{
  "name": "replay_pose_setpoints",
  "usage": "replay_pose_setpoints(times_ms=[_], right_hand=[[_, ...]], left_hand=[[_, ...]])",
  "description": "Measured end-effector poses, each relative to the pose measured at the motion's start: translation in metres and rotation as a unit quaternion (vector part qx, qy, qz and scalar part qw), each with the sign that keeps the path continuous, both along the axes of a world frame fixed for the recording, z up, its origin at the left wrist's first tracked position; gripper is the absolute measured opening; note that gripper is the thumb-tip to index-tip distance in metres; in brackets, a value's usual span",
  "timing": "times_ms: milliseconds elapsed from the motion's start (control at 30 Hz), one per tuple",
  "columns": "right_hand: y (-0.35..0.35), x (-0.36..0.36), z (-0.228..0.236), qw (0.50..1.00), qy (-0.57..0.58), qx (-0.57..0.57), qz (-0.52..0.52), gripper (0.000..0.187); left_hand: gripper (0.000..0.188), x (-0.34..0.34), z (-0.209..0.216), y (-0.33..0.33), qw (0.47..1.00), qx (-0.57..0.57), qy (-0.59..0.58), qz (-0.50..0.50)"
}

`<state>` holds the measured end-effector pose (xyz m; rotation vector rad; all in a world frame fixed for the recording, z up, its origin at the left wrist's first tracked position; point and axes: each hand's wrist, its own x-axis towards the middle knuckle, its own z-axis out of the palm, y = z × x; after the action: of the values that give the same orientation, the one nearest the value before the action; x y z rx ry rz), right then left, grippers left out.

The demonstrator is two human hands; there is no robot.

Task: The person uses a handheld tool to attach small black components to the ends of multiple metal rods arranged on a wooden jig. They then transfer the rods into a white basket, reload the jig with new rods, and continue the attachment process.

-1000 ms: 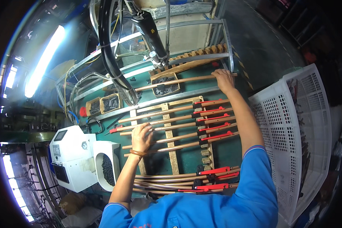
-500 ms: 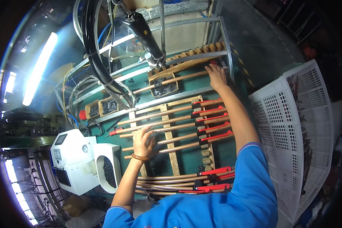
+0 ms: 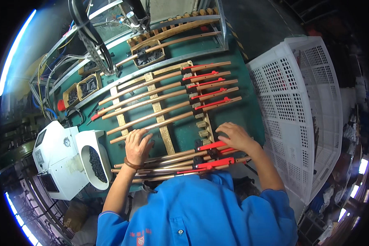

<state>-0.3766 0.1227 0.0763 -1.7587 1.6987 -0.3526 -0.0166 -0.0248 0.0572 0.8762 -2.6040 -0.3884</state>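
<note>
Copper-coloured rods lie side by side on a slotted wooden frame, which rests on a green tabletop; a silver metal frame crosses the far part of this surface. At the left stand a white machine and a white trough containing black pellets; at the right is a white perforated basket, and a lit tube lamp shines at upper left. Five rods occupy the wooden frame, each with one red clip toward its right end. One single rod lies farther off, passing over an open cardboard box; at least three such boxes of dark parts are visible. Along the near edge lies a rod bundle, too overlapped to count, with at least three red clips. The left hand has its fingers slightly apart and curved beside the nearest rod of the five; contact cannot be told. The right hand has its fingers spread wide just above the bundle's red clips, and whether the thumb touches one cannot be told.
</note>
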Motion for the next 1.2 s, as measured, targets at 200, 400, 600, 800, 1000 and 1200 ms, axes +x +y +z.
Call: replay_pose_setpoints(times_ms=[200, 400, 600, 800, 1000, 1200], right_hand=[[0.031, 0.002, -0.024, 0.98, 0.041, 0.19, 0.045, 0.042], [0.013, -0.001, 0.01, 1.0, 0.01, -0.019, 0.017, 0.024], [0.003, -0.02, 0.037, 0.993, 0.078, -0.077, 0.03, 0.03], [-0.014, -0.036, -0.011, 0.961, 0.207, -0.165, 0.083, 0.031], [-0.039, -0.046, -0.031, 0.969, 0.217, -0.052, 0.104, 0.021], [-0.03, -0.03, -0.026, 0.925, 0.348, -0.102, 0.109, 0.039]], left_hand=[[0.037, 0.011, -0.003, 0.043, 0.927, 0.342, -0.11, -0.106], [0.023, 0.029, -0.028, 0.056, 0.955, 0.291, -0.055, -0.008], [0.02, -0.003, 0.006, 0.033, 0.986, 0.163, 0.033, -0.021], [0.023, -0.024, -0.042, 0.018, 0.985, 0.172, 0.019, -0.005], [0.027, -0.029, -0.043, 0.003, 0.984, 0.17, -0.042, 0.009], [0.042, -0.012, -0.017, 0.031, 0.998, -0.04, 0.04, -0.032]])
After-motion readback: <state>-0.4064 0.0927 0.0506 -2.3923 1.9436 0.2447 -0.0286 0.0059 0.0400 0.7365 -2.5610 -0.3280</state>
